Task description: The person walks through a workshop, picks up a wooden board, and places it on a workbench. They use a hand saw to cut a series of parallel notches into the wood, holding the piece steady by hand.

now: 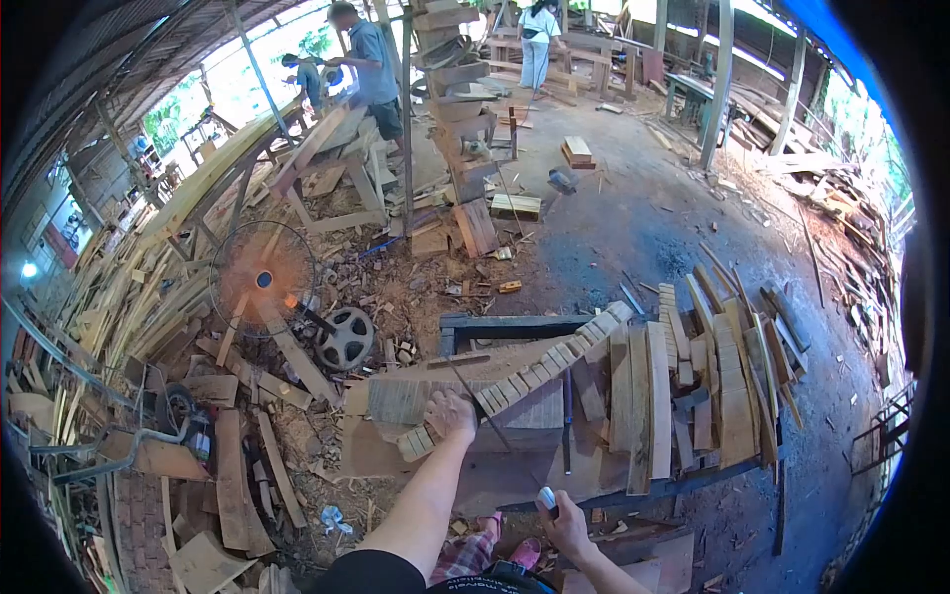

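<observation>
A long, notched strip of pale wood [539, 374], like a row of small blocks, lies slantwise across the workbench. My left hand [450, 414] is closed over its near left part, fingers curled down. Beneath the strip are wide grey-grained boards [529, 408]. Low in front of the bench, my right hand [566, 525] is closed round a pale-handled tool [547, 497]; its far part is too thin to make out surely. A slim dark rod [482, 411] crosses the strip just right of my left hand. A dark flat bar [567, 421] lies further right.
Several curved planks [658, 396] cover the bench's right side. Past its left end stand a wire fan [262, 279] and a spoked wheel [345, 340]. Offcuts litter the floor. A tall wood stack [465, 119] rises behind; people [371, 69] are further back.
</observation>
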`<state>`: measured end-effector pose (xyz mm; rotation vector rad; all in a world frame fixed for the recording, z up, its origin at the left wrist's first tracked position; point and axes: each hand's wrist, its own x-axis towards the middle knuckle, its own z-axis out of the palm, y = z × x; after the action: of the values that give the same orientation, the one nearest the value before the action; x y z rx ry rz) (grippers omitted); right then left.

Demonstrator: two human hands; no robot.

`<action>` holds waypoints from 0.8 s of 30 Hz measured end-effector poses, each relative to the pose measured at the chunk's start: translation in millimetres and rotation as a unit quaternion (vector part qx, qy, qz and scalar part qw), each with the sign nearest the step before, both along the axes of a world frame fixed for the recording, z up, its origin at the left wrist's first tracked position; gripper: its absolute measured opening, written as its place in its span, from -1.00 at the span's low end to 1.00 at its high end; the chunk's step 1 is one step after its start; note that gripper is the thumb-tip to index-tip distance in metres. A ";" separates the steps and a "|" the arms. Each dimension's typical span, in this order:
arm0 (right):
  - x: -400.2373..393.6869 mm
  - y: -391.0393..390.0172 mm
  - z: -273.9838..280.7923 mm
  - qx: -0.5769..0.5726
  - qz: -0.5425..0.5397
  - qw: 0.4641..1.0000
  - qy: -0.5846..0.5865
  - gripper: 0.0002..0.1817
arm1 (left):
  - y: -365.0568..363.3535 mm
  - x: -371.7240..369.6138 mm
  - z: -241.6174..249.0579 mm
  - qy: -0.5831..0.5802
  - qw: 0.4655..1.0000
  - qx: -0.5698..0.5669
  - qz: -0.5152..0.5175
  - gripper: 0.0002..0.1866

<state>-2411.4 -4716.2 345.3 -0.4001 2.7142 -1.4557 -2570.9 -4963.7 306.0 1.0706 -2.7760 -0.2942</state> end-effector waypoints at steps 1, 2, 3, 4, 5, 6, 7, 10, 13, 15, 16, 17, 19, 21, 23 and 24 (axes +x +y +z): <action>3.4 0.1 4.7 0.004 -0.012 1.000 -0.013 -0.75 | -1.3 -0.3 -1.3 -0.003 1.000 -0.001 -0.003 -0.71; -0.1 -5.7 7.0 0.003 -0.011 1.000 -0.015 -0.75 | -2.5 1.2 -2.5 -0.006 1.000 -0.004 -0.006 -0.72; -11.5 -16.2 8.1 0.008 -0.010 1.000 -0.016 -0.76 | -2.7 1.1 -3.3 -0.006 1.000 -0.004 -0.005 -0.72; -23.9 -28.1 12.6 0.014 -0.009 1.000 -0.016 -0.77 | -1.6 1.1 0.3 -0.010 1.000 0.003 -0.005 -0.71; -39.1 -43.3 9.1 0.014 -0.009 1.000 -0.015 -0.77 | -0.9 1.0 4.2 -0.013 1.000 0.008 -0.006 -0.71; -56.7 -60.1 0.7 0.016 -0.009 1.000 0.011 -0.76 | -0.8 0.8 4.9 -0.013 1.000 0.008 -0.005 -0.71; -64.8 -66.9 -2.7 0.020 -0.008 0.999 0.036 -0.75 | -1.1 1.1 4.1 -0.013 1.000 0.006 -0.008 -0.71; -62.0 -60.0 -1.4 0.023 0.009 1.000 0.015 -0.74 | -5.5 -1.4 -10.0 -0.009 1.000 -0.008 -0.002 -0.71; -26.9 -22.5 6.3 0.017 0.010 1.000 -0.010 -0.74 | -1.2 0.1 -2.7 -0.001 1.000 -0.011 0.007 -0.71; -10.1 -9.7 9.2 0.009 0.005 1.000 -0.018 -0.74 | 1.9 -1.1 3.9 -0.001 1.000 -0.002 0.010 -0.71; -5.0 -7.3 12.4 -0.003 -0.002 1.000 -0.029 -0.74 | 1.1 -1.5 4.3 -0.001 1.000 0.004 0.006 -0.71; -7.6 -11.8 13.0 -0.001 -0.001 0.999 -0.032 -0.74 | 0.6 1.7 4.0 -0.002 1.000 0.011 0.001 -0.71; -33.1 -34.8 12.6 0.019 -0.003 1.000 -0.020 -0.73 | -2.1 2.1 -1.8 -0.003 1.000 0.006 -0.002 -0.71; -63.0 -61.5 9.5 0.018 0.001 1.000 0.001 -0.73 | -2.8 -0.7 -6.3 0.000 1.000 0.000 -0.007 -0.71; -67.5 -66.7 6.4 0.015 0.004 1.000 0.019 -0.73 | -4.4 -1.5 -7.1 -0.014 1.000 -0.005 -0.003 -0.71; -65.5 -64.2 3.7 0.013 0.010 0.999 0.029 -0.74 | -5.5 -2.5 -6.6 -0.015 1.000 -0.006 -0.004 -0.71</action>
<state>-2476.9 -4780.4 349.0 -0.4731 2.7615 -1.4257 -2573.4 -4969.2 299.3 1.0694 -2.8045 -0.2635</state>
